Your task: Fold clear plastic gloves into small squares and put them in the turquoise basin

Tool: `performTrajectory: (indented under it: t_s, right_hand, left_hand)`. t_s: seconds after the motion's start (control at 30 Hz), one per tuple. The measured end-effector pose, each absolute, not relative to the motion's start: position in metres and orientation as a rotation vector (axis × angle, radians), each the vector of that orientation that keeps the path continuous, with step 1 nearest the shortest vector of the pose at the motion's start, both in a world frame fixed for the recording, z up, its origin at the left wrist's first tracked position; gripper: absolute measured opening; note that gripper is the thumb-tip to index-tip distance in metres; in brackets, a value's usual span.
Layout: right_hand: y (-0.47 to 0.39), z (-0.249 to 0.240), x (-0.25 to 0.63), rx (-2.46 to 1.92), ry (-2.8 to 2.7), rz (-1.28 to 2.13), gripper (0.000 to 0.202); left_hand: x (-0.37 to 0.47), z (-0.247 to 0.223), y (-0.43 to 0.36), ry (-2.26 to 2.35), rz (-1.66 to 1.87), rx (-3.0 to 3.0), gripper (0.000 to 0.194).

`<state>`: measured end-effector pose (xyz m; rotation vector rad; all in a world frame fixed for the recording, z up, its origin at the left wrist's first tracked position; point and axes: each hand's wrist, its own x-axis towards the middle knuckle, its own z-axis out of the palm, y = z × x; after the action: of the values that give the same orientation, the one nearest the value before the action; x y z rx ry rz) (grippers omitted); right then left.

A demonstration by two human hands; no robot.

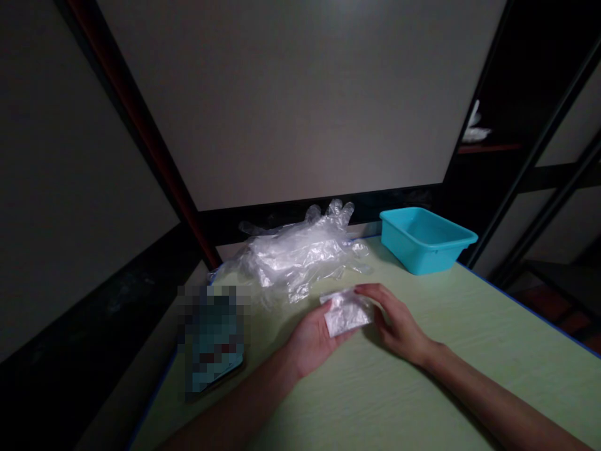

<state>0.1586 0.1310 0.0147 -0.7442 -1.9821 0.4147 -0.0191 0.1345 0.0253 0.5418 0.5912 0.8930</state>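
A small, flat folded piece of clear plastic (348, 313), its look matching the disposable gloves behind it, lies across my left hand (314, 341). The left thumb presses on its near left corner, with the fingers beneath. At its right side, my right hand (399, 322) curls round the edge, its index fingertip at the top corner and its thumb lower down. Just beyond both hands is a loose pile of clear disposable plastic gloves (300, 250), some fingers sticking up at the back.
A turquoise plastic basin (425, 244) stands at the table's back right. Something pixelated and teal (216, 344) is at the left edge. The pale green table (469, 332) has a blue rim and meets a grey panel (305, 106) behind.
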Motion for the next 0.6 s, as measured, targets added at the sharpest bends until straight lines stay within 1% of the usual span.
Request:
performTrajectory:
  t_s: [0.13, 0.2, 0.27, 0.4, 0.6]
  right_hand:
    - [0.137, 0.017, 0.157, -0.783, -1.494, 0.897, 0.035]
    - [0.139, 0.019, 0.156, -0.811, -1.315, 1.109, 0.025]
    - [0.139, 0.020, 0.153, -0.835, -1.223, 1.249, 0.021]
    - [0.136, 0.023, 0.145, -0.815, -1.215, 1.373, 0.024]
    - [0.133, 0.031, 0.140, -0.848, -1.185, 1.350, 0.024]
  left_hand:
    - [-0.018, 0.028, 0.134, 0.606, 0.880, 0.435, 0.024]
    - [-0.016, 0.027, 0.133, 0.602, 0.868, 0.477, 0.022]
    - [-0.016, 0.025, 0.131, 0.592, 0.877, 0.531, 0.018]
    - [-0.015, 0.020, 0.128, 0.572, 0.898, 0.626, 0.014]
    - [-0.014, 0.016, 0.128, 0.536, 0.900, 0.675, 0.018]
